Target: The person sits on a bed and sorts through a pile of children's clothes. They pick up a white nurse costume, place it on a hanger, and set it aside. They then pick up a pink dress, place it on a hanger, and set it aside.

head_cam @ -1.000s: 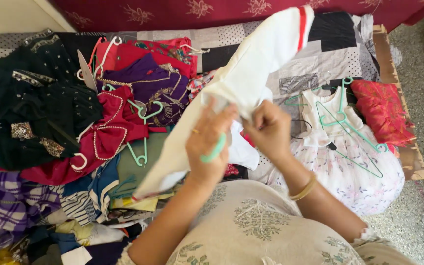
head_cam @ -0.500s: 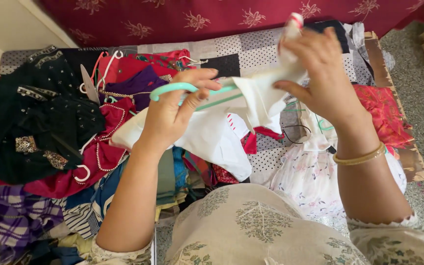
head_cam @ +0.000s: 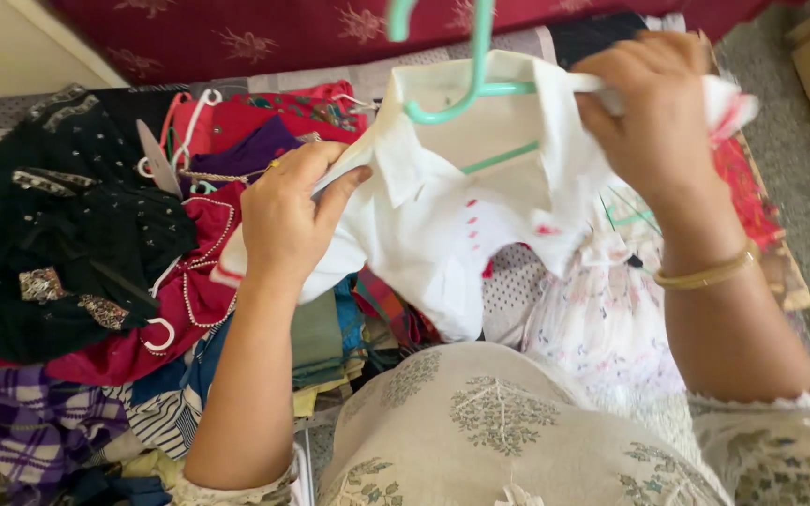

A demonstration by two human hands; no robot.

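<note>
Hanger [head_cam: 466, 66] hook — cut off above

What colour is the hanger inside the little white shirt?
Mint green hanger; the head view shows it best, hooked up through the shirt collar.

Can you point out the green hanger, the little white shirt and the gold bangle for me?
green hanger [head_cam: 469, 89]: head view, on its curved neck above the collar.
white shirt [head_cam: 438, 220]: head view, on the front panel below the collar.
gold bangle [head_cam: 710, 274]: head view, on the band around the right wrist.

The white shirt [head_cam: 461, 187] is now hanging spread on the mint hanger [head_cam: 466, 80], risen toward the frame's top centre.
</note>
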